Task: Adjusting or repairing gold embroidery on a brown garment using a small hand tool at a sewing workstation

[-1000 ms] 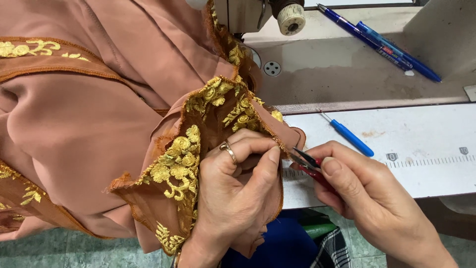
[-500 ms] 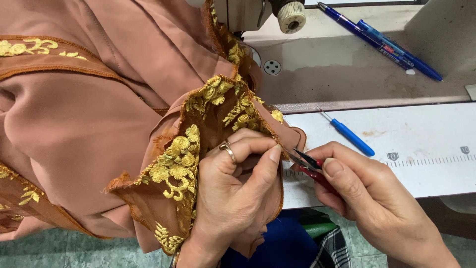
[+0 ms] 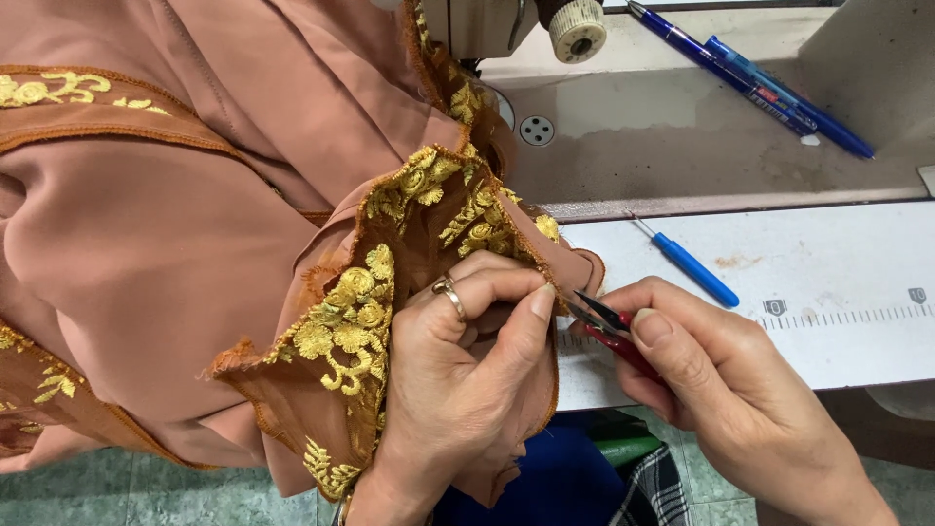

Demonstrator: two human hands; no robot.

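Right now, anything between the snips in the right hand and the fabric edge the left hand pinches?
Nothing visible. The thread snips in the right hand point at the fabric edge pinched by the left hand, tips right beside the fingertips.

Things counted at the sewing table

Two blue pens [image 3: 750,83] are seen at one o'clock; one seam ripper [image 3: 690,263], one pair of thread snips [image 3: 606,321] and one ring [image 3: 449,295] are counted near the centre.

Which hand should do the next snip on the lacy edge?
Probably the right hand: it already holds the red thread snips, their blades at the fabric edge. The left hand is busy pinching the gold-embroidered fabric in its fingers, steadying it.
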